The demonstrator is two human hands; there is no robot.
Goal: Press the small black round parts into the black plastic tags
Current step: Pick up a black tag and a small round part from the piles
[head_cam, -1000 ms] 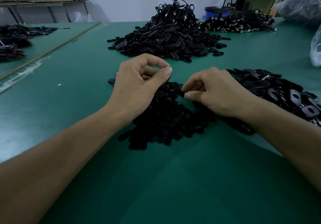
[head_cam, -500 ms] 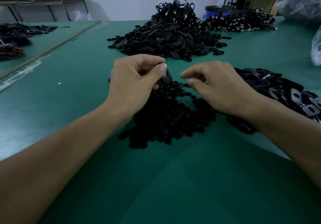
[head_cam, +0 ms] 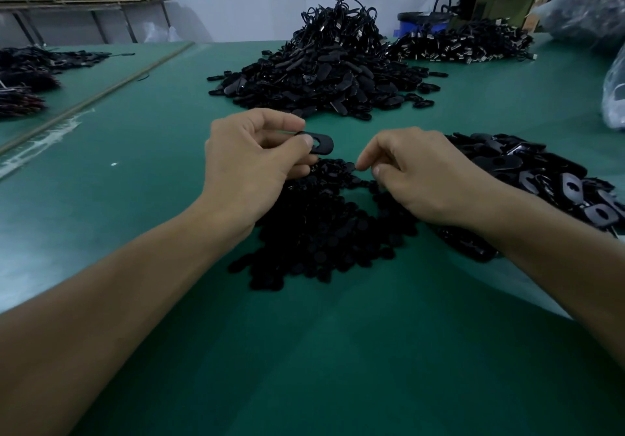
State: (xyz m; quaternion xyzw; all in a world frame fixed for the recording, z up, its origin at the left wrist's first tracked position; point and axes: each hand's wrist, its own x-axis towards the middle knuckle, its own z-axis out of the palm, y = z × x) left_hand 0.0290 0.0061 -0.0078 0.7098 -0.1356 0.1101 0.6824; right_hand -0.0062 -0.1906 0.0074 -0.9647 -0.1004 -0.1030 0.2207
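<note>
Change, left hand (head_cam: 250, 165): grips one tag (head_cam: 319, 143) between thumb and curled fingers; tag now turned out flat with hole upward, hidden inside the fist a second ago.
Change, right hand (head_cam: 419, 178): lowered onto round-part pile (head_cam: 321, 232); thumb and forefinger curled into a pinch; part between them not discernible.
Meaning: tag presented for insertion, round part probably being fetched; pressing not yet begun.
Count, hands: two.
Count, tags held: one, above far edge of round-part pile.
Count, heaps on green table (head_cam: 135, 199), left to right: far-left heaps (head_cam: 23, 77), two at least; round-part pile, one; rear heap (head_cam: 324, 74), one; rear-right heap (head_cam: 466, 46), one; loose-tag pile (head_cam: 541, 178), one.
Count, loose pieces: too many to tally.
</note>
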